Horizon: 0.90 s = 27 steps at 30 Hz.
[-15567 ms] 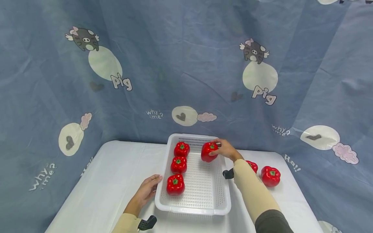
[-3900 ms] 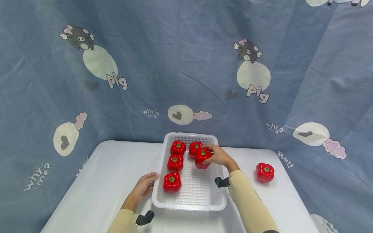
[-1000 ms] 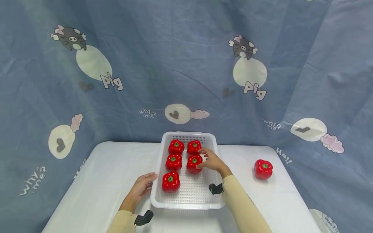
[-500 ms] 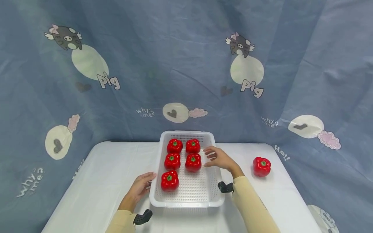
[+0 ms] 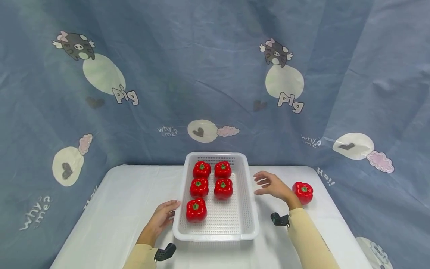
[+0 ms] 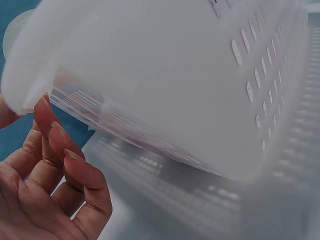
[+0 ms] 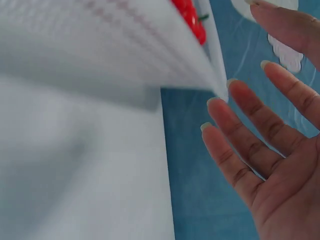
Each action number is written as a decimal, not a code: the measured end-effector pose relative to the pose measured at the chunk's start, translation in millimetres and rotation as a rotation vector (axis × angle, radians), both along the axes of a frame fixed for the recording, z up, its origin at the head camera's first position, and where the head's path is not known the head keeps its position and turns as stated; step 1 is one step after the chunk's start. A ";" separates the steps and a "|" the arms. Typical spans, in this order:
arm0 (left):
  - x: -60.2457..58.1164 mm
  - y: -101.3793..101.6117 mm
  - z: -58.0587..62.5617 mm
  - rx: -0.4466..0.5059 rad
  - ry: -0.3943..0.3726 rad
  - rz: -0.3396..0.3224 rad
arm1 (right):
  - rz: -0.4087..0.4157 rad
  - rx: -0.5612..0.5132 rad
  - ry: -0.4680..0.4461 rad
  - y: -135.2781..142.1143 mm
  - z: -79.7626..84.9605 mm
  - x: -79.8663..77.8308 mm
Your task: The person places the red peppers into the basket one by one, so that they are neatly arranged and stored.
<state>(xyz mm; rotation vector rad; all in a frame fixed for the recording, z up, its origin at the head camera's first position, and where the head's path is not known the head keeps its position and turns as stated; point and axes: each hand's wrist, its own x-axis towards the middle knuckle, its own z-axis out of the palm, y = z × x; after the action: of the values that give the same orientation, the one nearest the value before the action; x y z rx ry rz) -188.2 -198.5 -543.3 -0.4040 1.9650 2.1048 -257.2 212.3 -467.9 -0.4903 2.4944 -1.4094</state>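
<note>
A white perforated plastic basket point(image 5: 216, 237) holds several red bell peppers, three in a left column and two in a right one. The nearest pepper on the left point(image 5: 196, 210) sits lowest in its column; the front one of the right column point(image 5: 223, 188) stands upright, stem up. At the basket's left side my left hand point(image 5: 160, 219) pinches the rim between thumb and fingers, as the left wrist view shows under the basket wall point(image 6: 150, 65). My right hand point(image 5: 273, 185), just right of the basket, has spread, relaxed fingers and holds nothing.
One more red bell pepper point(image 5: 303, 192) lies on the right of the white table point(image 5: 134, 194), partly behind my right wrist. A blue printed curtain point(image 5: 168, 74) hangs along the table's back edge.
My right hand has let go of the front right pepper in the basket and moved right, out over the basket's edge. My left hand stays at the rim.
</note>
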 end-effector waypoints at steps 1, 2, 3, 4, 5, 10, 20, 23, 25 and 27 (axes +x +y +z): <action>-0.1 0.4 -0.4 -0.007 0.000 -0.002 | -0.005 0.002 -0.001 5.2 -0.2 1.1; -0.3 1.1 -0.4 -0.008 -0.003 0.002 | -0.012 0.002 -0.006 10.5 -0.5 2.1; -0.4 1.3 -0.6 -0.012 -0.003 -0.001 | -0.014 0.001 -0.009 15.8 -0.7 2.9; -0.3 1.6 -0.4 -0.013 -0.003 0.000 | -0.012 0.007 -0.007 20.8 -0.9 3.5; -0.1 1.7 -0.2 -0.015 -0.001 -0.002 | -0.018 0.010 -0.010 25.8 -1.1 4.2; 0.9 0.3 0.9 0.000 0.005 -0.020 | -0.062 0.021 -0.015 46.4 -2.4 6.8; 0.9 -0.8 3.9 0.014 0.012 -0.018 | -0.112 0.140 0.049 73.1 -5.4 3.8; 0.4 -1.0 3.3 0.016 0.014 -0.021 | -0.158 0.203 0.048 82.3 -5.8 5.2; 0.5 -1.3 3.2 0.014 0.013 -0.024 | -0.190 0.241 0.032 88.0 -6.4 6.6; 0.2 -1.2 2.8 0.017 0.013 -0.024 | -0.219 0.264 0.013 93.8 -8.7 7.4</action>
<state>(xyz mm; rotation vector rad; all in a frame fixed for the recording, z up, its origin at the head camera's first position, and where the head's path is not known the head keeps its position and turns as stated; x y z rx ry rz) -188.0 -199.7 -540.6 -0.3623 1.9476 2.1130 -249.9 306.1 -476.6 -0.1794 2.7592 -1.1191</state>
